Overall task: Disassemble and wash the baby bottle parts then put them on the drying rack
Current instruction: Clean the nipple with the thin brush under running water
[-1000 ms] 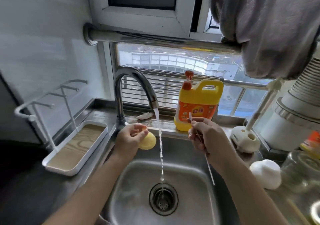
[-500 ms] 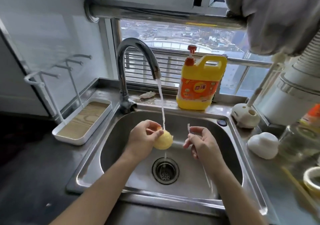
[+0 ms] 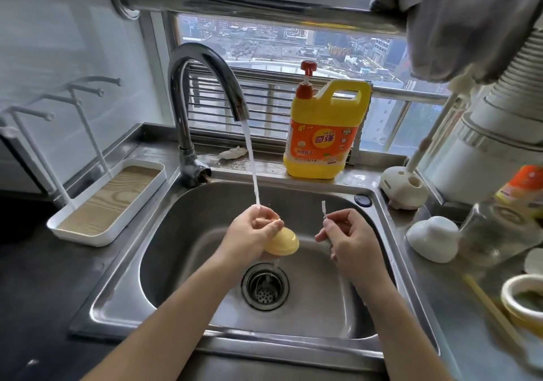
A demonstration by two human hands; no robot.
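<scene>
The yellow part [image 3: 283, 244] is over the middle of the sink [image 3: 188, 210], gripped from above by the left hand [image 3: 249, 233]. It is held right under the stream [image 3: 252, 169], so water runs over fingers and part and falls to the drain [image 3: 265, 288]. That looks like a rinse. The right hand [image 3: 349, 236] pinches a thin brush [image 3: 324, 209], tip up, just clear of the water and likely next to go in. The rack [image 3: 76, 235] stands left of the sink. A second ago both hands were up by the tap, beside the stream; since then they have dropped under it.
</scene>
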